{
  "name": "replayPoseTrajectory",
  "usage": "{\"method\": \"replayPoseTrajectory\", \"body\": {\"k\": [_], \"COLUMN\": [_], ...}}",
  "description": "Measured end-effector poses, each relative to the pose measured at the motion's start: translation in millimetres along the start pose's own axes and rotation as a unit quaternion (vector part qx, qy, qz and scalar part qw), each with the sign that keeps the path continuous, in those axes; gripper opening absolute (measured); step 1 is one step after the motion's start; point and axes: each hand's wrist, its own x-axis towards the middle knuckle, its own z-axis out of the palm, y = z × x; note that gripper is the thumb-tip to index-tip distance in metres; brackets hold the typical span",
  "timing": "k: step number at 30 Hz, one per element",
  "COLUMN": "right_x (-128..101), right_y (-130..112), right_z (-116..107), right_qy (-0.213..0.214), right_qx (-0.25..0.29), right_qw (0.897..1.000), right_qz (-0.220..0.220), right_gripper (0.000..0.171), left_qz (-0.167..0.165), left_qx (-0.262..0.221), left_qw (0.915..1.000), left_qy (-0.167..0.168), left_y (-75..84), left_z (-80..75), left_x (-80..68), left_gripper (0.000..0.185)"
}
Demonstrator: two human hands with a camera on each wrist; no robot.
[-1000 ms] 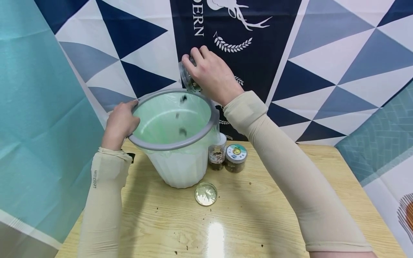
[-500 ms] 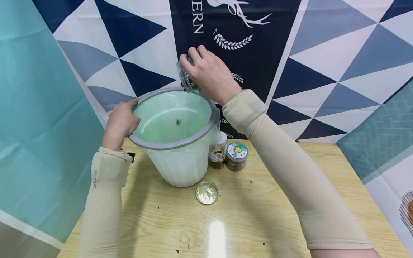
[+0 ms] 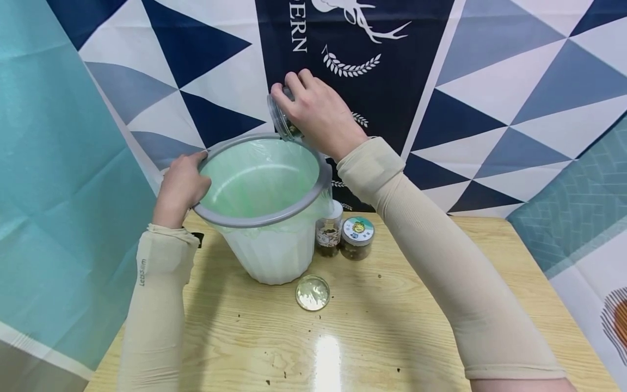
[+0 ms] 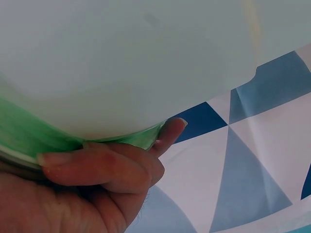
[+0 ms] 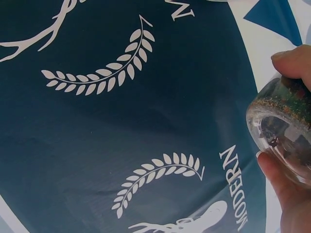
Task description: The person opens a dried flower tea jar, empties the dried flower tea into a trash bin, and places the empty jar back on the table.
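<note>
A white trash can (image 3: 274,256) with a grey rim and a thin green liner bag (image 3: 245,188) stands on the wooden table. My left hand (image 3: 180,186) grips its rim on the left; in the left wrist view, curled fingers (image 4: 104,167) hold the edge from below. Over the far rim, my right hand (image 3: 320,111) holds a clear jar (image 3: 278,117), tipped with its mouth toward the can. Dark and greenish bits cling inside the jar (image 5: 279,128) in the right wrist view, which shows its base. The bottom of the can is hidden.
Beside the can on the right stand a tall white-capped jar (image 3: 330,231) and a short jar (image 3: 357,239) with a printed lid, both with dark contents. A loose round lid (image 3: 312,293) lies in front. Dark crumbs dot the table (image 3: 235,343); a patterned curtain (image 3: 215,65) hangs behind.
Dark pieces were falling from the tipped jar into the can earlier; none show in the air now. Both hands have stayed almost in place.
</note>
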Motion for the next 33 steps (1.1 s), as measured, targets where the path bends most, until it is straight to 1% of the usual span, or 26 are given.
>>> {"method": "replayPoseTrajectory", "body": {"k": [9,17,26,33], "right_x": [1.8,5.2,5.2,2.5], "right_y": [1.7,3.1,4.3,5.4], "right_z": [-3.1,-7.8,-9.4,-9.2], "right_qy": [0.013,0.034,0.037,0.027], "right_qx": [-0.006,-0.028,-0.035,-0.028], "right_qw": [1.000,0.999,0.998,0.999], "right_qz": [-0.010,-0.024,-0.023,-0.018], "right_gripper": [0.037,0.043,0.043,0.042], "left_qz": [0.003,0.002,0.003,0.003], "left_qx": [-0.002,-0.004,0.001,0.003], "left_qw": [1.0000,1.0000,1.0000,1.0000], "left_qy": [0.003,0.004,0.004,0.003], "left_y": [-2.4,-2.8,-1.9,0.0], "left_z": [0.4,1.2,0.4,-0.1], "left_x": [-0.2,-0.2,-0.7,-1.3], "left_gripper": [0.072,0.073,0.072,0.071]}}
